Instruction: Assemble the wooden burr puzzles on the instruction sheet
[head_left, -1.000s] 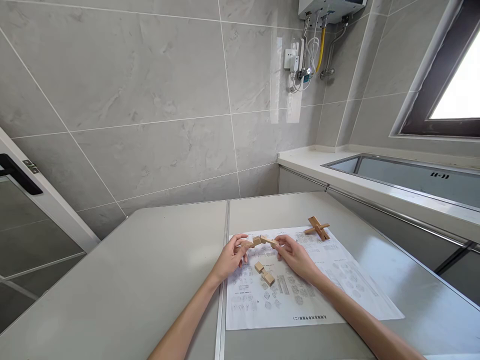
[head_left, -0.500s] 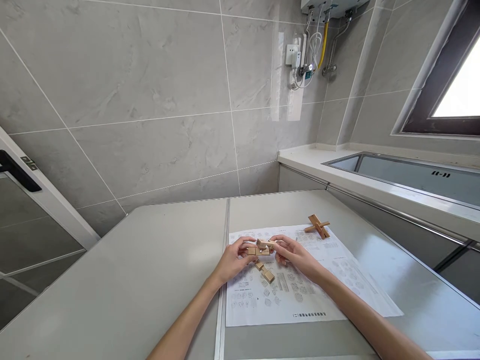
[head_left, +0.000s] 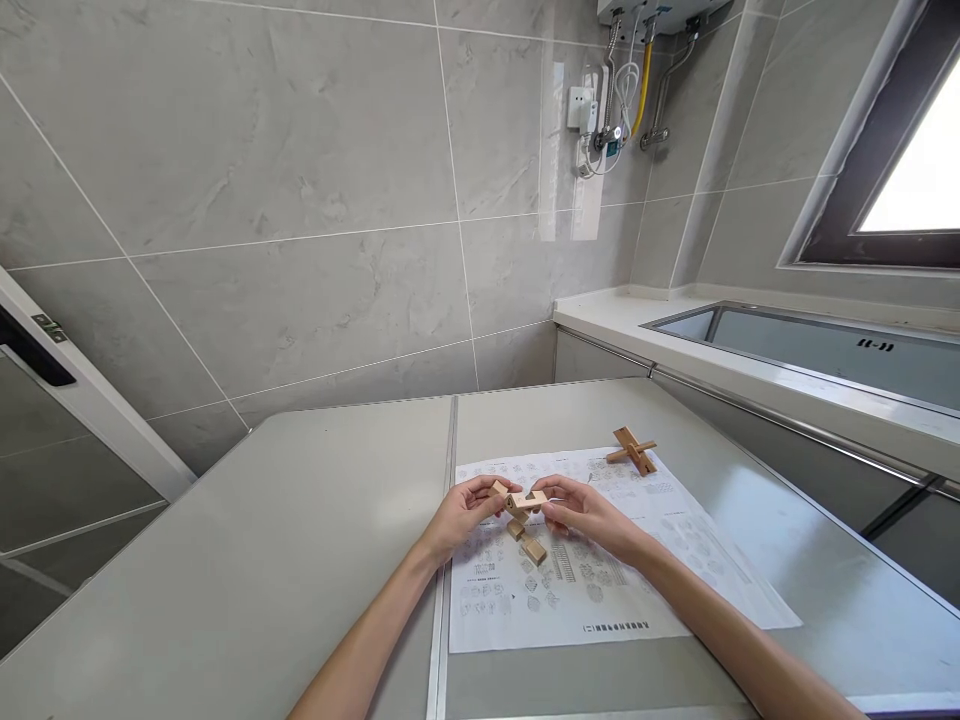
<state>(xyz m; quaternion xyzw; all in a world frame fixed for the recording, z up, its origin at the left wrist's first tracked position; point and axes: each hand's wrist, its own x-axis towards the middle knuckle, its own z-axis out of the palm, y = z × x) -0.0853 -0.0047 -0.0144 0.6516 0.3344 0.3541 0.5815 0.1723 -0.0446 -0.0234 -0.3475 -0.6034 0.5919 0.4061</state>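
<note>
My left hand [head_left: 459,518] and my right hand [head_left: 581,513] are closed round two notched wooden puzzle bars [head_left: 519,499], held crossed together just above a printed instruction sheet [head_left: 600,580]. The left fingers pinch the left bar's end; the right fingers pinch the right bar. Directly below them another notched wooden bar [head_left: 528,541] lies loose on the sheet. An assembled wooden cross puzzle [head_left: 632,450] stands at the sheet's far right corner, well clear of both hands.
The sheet lies on a grey countertop [head_left: 262,560] with a seam [head_left: 444,560] running along its left edge. A steel sink [head_left: 810,345] is set in the white counter at right. Tiled wall behind, with a socket and hoses [head_left: 607,105] up high.
The two bars in my hands have come together from end-to-end into a crossed joint, and both hands have drawn a little nearer to me over the loose bar.
</note>
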